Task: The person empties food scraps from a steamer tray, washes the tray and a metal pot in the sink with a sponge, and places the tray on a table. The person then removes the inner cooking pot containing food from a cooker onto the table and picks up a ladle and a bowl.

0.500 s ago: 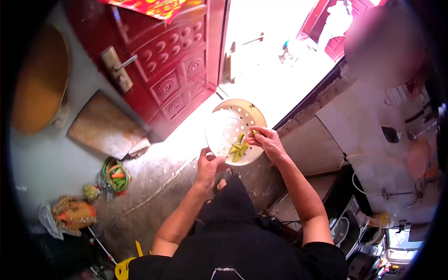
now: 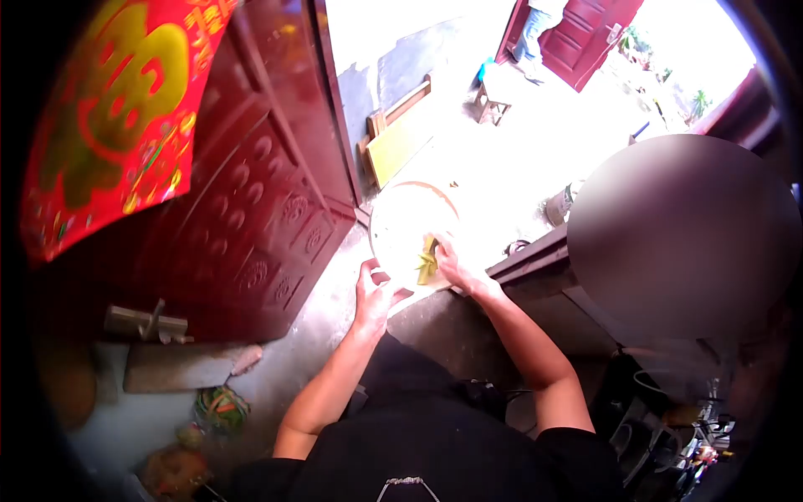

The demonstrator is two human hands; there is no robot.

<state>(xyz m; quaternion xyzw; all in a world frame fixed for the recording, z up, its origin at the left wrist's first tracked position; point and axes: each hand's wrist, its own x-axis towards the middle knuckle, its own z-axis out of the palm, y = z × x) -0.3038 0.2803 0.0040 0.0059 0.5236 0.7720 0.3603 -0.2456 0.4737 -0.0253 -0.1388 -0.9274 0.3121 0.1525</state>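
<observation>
"At the left of the frame, what fills the most room?"

"A red door [image 2: 251,192] with raised panels, its metal handle near the lower left."

"And over its upper part?"

"A red poster [image 2: 125,117] with a gold figure, reaching into the upper left corner."

"Then what comes next in size?"

"The pale round basket [image 2: 401,226] in the middle, washed out by glare. Beyond it, a yellow board [image 2: 397,151] leans at the wall, and at the top right of centre a person [image 2: 533,33] in blue trousers is partly cut off by the edge."

"How are the hands placed?"

"The left hand [image 2: 374,293] grips the basket's near left rim, between thumb and fingers. The right hand [image 2: 456,266] is over the right side, fingers curled down at the contents; whether it pinches a piece, I cannot tell."

"Smaller things?"

"A netted bundle [image 2: 221,410] of green and orange at the lower left, and a small stool [image 2: 493,96] in the bright area above."

"And the smallest?"

"Green pieces [image 2: 427,266], clustered inside the basket on its near right side, just beside the right fingertips."
</observation>
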